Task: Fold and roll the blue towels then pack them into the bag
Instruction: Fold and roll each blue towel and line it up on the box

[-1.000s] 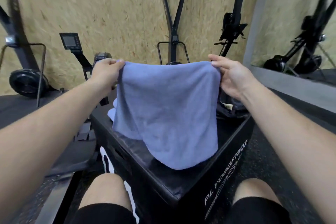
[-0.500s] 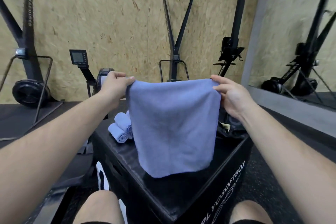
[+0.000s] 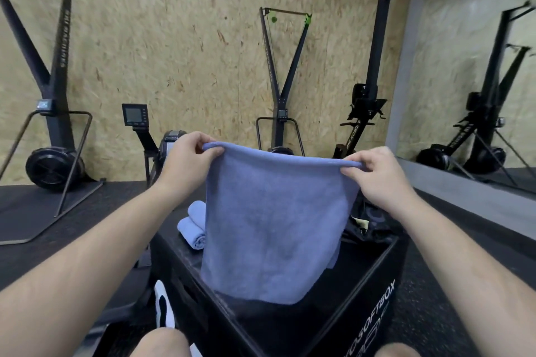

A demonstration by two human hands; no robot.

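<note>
Blue towel (image 3: pixel 275 226) hangs spread over the black box (image 3: pixel 362 284), its top corners pinched by the left hand (image 3: pixel 185 159) and the right hand (image 3: pixel 380 177). Two rolled towels (image 3: pixel 193 226) lie on the box at left, partly hidden behind the cloth. A dark bag (image 3: pixel 368 226) at right is mostly screened by towel and wrist, and its shape is hard to make out. Exercise machines (image 3: pixel 278 81) stand against the chipboard wall (image 3: pixel 174 38).

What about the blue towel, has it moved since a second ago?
Yes, upward: the blue towel earlier lay partly spread on the black box; now it hangs straighter.
</note>
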